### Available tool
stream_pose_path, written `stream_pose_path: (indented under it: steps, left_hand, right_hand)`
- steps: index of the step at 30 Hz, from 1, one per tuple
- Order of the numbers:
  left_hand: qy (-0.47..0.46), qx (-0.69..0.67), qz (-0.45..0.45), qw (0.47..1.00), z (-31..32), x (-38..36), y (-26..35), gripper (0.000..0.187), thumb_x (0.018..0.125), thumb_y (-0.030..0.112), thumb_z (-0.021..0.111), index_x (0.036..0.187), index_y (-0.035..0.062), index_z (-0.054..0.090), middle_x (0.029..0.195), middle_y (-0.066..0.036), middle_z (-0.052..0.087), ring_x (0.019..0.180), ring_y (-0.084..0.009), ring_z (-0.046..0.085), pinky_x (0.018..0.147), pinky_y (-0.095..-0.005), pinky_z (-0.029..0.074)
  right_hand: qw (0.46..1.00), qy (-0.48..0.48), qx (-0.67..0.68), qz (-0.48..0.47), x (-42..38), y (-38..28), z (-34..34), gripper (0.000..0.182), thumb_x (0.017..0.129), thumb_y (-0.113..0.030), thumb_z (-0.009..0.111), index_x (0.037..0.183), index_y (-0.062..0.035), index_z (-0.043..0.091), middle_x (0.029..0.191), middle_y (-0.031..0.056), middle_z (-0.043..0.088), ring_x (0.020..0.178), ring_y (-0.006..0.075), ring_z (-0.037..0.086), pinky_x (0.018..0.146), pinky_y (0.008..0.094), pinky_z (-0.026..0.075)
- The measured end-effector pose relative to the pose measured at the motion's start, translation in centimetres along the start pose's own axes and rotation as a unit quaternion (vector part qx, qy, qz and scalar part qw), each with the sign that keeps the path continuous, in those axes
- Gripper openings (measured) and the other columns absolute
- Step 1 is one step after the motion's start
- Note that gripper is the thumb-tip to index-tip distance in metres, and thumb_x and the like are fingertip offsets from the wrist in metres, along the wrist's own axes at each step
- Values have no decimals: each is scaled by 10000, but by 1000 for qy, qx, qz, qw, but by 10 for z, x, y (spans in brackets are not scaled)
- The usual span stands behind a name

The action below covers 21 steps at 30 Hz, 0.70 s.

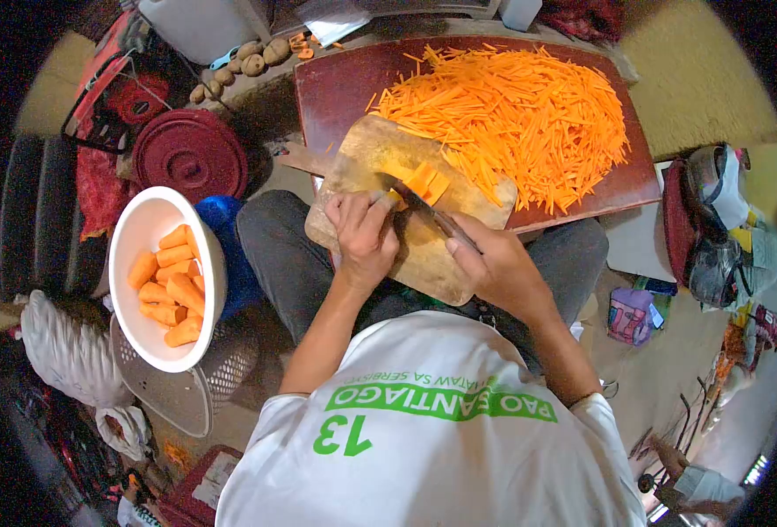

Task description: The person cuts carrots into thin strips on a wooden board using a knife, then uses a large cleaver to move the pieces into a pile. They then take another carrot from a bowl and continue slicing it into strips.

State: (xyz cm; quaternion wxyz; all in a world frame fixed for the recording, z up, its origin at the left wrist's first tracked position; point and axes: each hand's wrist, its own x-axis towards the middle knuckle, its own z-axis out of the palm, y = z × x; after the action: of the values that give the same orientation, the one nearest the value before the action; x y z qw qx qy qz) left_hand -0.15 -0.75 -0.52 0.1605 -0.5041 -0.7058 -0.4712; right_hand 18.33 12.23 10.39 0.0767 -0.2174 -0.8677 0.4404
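Curled inward, the left hand (366,237) rests beside the carrot pieces (436,185); its fingertips are partly hidden, so I cannot tell whether they grip one. The right hand (498,268) is wrapped around the handle of the knife (425,208), whose blade points toward ten o'clock.

The pieces lie just toward twelve o'clock from the middle of the wooden cutting board (428,268). They should be light and stiff, perhaps slick on the cut faces; the flat sides look best to hold, from above, fingertips tucked back.

The board overlaps the near edge of a red counter (338,88). From the board, a heap of carrot sticks (529,114) spreads between one and two o'clock, a white basin (123,303) of peeled carrots (175,256) sits between eight and nine, a maroon lid (188,158) between nine and ten, potatoes (253,64) near half past ten, and a purple bag (631,316) at four.
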Motion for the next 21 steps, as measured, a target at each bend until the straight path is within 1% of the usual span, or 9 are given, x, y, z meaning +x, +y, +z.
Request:
stream_pose_path:
  steps: [2,8,11,17,20,21]
  left_hand:
    - [-9,1,-7,1000,-4,2,4,352,685,-49,704,1029,20,732,1039,-134,681,989,-339,643,1014,-494,392]
    - [-8,-6,-6,1000,-2,3,1,359,665,-55,702,1017,14,725,1027,-142,675,988,-342,638,1009,-500,392]
    - [-15,-7,-11,1000,-4,2,1,347,665,-57,706,1005,12,722,1019,-142,674,981,-339,640,1004,-503,393]
    - [-9,-3,-10,1000,-2,3,2,308,678,-52,714,980,9,716,984,-128,672,960,-331,643,998,-505,395]
    - [-5,-4,-9,1000,-3,2,2,299,682,-58,711,973,9,718,967,-123,670,950,-329,643,994,-496,397]
    - [-4,-5,-8,1000,-3,3,2,296,684,-61,710,971,10,719,962,-122,669,947,-329,643,992,-493,397]
  right_hand:
    - [1000,22,12,-3,-1,-10,-2,328,1058,-216,598,1311,-10,631,1007,290,729,939,502,724,811,566,574]
    - [1000,9,19,-5,1,-18,-8,386,1063,-214,593,1398,-24,615,1049,289,740,992,495,726,850,554,572]
    - [1000,22,15,-14,0,-20,-6,381,1064,-217,591,1390,-20,614,1060,291,740,1010,504,723,873,556,571]
    - [1000,15,17,-4,-1,-22,-6,386,1062,-225,595,1389,-20,615,1108,304,732,1020,514,720,881,563,569]
    - [997,-29,24,60,0,-28,-8,391,1065,-180,598,1394,31,601,1084,298,718,1015,470,725,879,467,565]
    - [998,-36,-5,48,0,-21,-3,385,1063,-185,599,1384,27,605,1067,299,716,1004,475,722,865,474,566]
